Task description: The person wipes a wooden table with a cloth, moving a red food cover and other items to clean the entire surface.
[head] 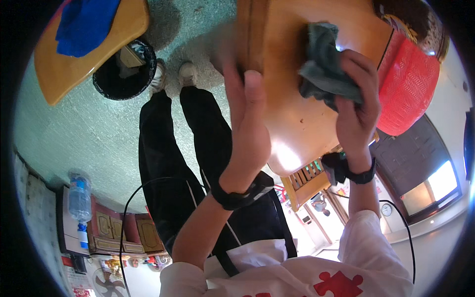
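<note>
My right hand [358, 100] grips a crumpled dark grey-green cloth [328, 70] on the glossy wooden table [289, 100]. A few small reddish-brown crumbs [301, 121] lie on the wood below the cloth. My left hand [248, 126] is beside the table's near-left edge, thumb apart from the fingers. Its fingertips are blurred by motion, and I see nothing held in it. Each wrist wears a black strapped band; the left band [241, 195] and the right band [349, 169] both show.
A lined black bin [111, 83] holding waste stands on the floor by my shoes. Beside it is a wooden seat [55, 74] with a blue cloth [87, 26]. A red textured plastic item [408, 85] adjoins the table. A slatted wooden chair [304, 182] and large water bottle [79, 198] also show.
</note>
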Demonstrator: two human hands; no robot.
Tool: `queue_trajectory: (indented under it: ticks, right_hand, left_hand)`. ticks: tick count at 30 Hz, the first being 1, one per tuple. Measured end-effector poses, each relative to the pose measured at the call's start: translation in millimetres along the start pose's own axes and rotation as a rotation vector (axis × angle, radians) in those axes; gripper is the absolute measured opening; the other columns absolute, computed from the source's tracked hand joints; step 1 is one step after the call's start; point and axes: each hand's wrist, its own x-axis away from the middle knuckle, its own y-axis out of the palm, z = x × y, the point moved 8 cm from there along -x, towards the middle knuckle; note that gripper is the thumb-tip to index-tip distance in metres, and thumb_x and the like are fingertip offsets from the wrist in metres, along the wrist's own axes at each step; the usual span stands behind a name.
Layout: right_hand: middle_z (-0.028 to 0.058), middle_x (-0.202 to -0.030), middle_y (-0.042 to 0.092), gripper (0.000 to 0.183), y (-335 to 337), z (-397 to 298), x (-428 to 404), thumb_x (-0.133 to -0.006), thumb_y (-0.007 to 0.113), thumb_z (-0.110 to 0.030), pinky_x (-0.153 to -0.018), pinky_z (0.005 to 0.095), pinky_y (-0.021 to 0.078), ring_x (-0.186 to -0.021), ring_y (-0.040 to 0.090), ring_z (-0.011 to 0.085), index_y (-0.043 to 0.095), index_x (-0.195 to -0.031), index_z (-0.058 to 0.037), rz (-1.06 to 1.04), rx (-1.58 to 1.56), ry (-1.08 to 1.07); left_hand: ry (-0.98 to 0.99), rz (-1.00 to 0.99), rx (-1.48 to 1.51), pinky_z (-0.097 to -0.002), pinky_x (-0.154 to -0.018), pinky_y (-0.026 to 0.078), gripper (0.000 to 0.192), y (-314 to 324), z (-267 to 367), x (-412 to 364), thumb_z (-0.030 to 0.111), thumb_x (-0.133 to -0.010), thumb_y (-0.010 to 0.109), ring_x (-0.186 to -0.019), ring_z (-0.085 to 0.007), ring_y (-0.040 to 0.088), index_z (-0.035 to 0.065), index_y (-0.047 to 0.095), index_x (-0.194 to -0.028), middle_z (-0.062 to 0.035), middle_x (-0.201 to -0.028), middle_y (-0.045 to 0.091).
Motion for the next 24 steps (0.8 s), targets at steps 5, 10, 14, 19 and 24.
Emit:
queue_trajectory:
  ticks: [5, 10, 14, 19, 24]
  right_hand:
    - [0.0151, -0.118, 0.062, 0.035, 6, 4, 20, -0.071, 0.065, 0.004, -0.092, 0.0368, 0.0495, -0.108, 0.061, 0.0321, 0.069, -0.105, -0.0030, -0.069, 0.250, -0.091]
    - [0.0159, -0.121, 0.062, 0.031, -3, 19, 80, -0.081, 0.065, 0.001, -0.092, 0.0380, 0.0518, -0.110, 0.063, 0.0304, 0.067, -0.111, -0.0023, -0.103, 0.188, 0.118]
    - [0.0134, -0.133, 0.058, 0.037, -47, 64, 144, -0.102, 0.045, -0.010, -0.100, 0.0401, 0.0528, -0.118, 0.061, 0.0263, 0.050, -0.138, -0.0018, 0.599, -0.300, 0.720]
    - [0.0119, -0.137, 0.054, 0.047, -23, 96, 191, -0.098, 0.041, -0.006, -0.105, 0.0367, 0.0468, -0.122, 0.056, 0.0241, 0.047, -0.144, -0.0018, 0.672, -0.154, 0.894]
    - [0.0135, -0.140, 0.050, 0.048, 14, 78, 191, -0.101, 0.049, -0.017, -0.108, 0.0370, 0.0387, -0.128, 0.049, 0.0255, 0.045, -0.144, 0.0034, 0.673, -0.201, 0.723]
  left_hand:
    - [0.115, -0.016, 0.104, -0.0384, -0.120, 0.018, 0.087, -3, -8, -1, 0.053, -0.106, 0.039, -0.148, -0.0261, 0.019, -0.0062, 0.002, -0.157, -0.0199, -0.161, 0.015]
    - [0.088, -0.023, 0.058, -0.0414, -0.122, 0.014, 0.084, -8, -10, -1, 0.052, -0.106, 0.038, -0.151, -0.0306, 0.015, -0.0057, 0.004, -0.157, -0.0227, -0.162, 0.013]
    - [0.226, -0.030, -0.113, -0.0429, -0.122, 0.011, 0.075, -11, 1, -3, 0.044, -0.108, 0.034, -0.152, -0.0329, 0.012, -0.0034, 0.005, -0.159, -0.0222, -0.164, 0.009]
    - [0.201, -0.071, -0.024, -0.0444, -0.122, 0.010, 0.075, -8, -8, -1, 0.045, -0.108, 0.033, -0.153, -0.0343, 0.010, -0.0029, 0.006, -0.159, -0.0230, -0.164, 0.010]
    - [0.467, -0.071, -0.213, -0.0460, -0.122, 0.010, 0.081, -5, -2, 0, 0.052, -0.105, 0.034, -0.153, -0.0350, 0.010, -0.0009, 0.006, -0.160, -0.0230, -0.164, 0.010]
